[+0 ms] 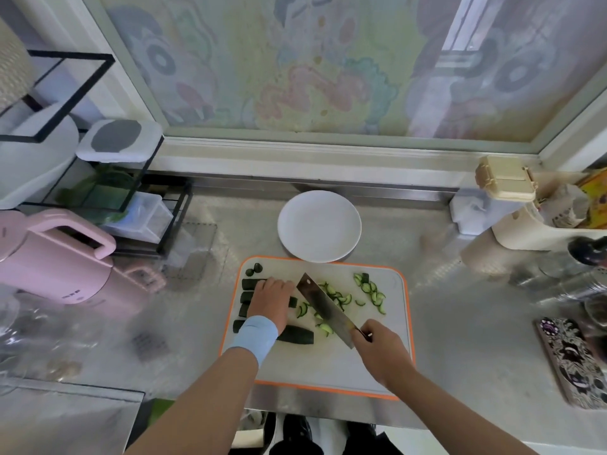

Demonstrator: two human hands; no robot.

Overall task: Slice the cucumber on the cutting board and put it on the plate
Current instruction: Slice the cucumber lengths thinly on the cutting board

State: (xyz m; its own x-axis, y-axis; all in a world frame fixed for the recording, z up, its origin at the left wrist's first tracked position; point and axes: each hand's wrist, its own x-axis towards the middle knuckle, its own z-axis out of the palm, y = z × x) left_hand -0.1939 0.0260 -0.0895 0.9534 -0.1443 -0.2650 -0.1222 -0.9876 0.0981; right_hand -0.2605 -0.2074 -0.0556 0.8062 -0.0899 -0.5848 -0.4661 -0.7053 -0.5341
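A white cutting board with an orange rim [395, 326] lies close to the front edge of the steel counter [466, 326], with bare metal on both sides before the pink kettle [49, 264] and the patterned phone [571, 359]. A round white plate [319, 226] meets the board's far edge. The left hand [272, 298] curls knuckles-up over dark green cucumber lengths [297, 334]. The right hand [377, 348] grips a steel cleaver [325, 307], its blade slanting across thin half-moon slices [371, 289] mid-board.

home kitchen, steel counter [460, 339], pink kettle [56, 257]
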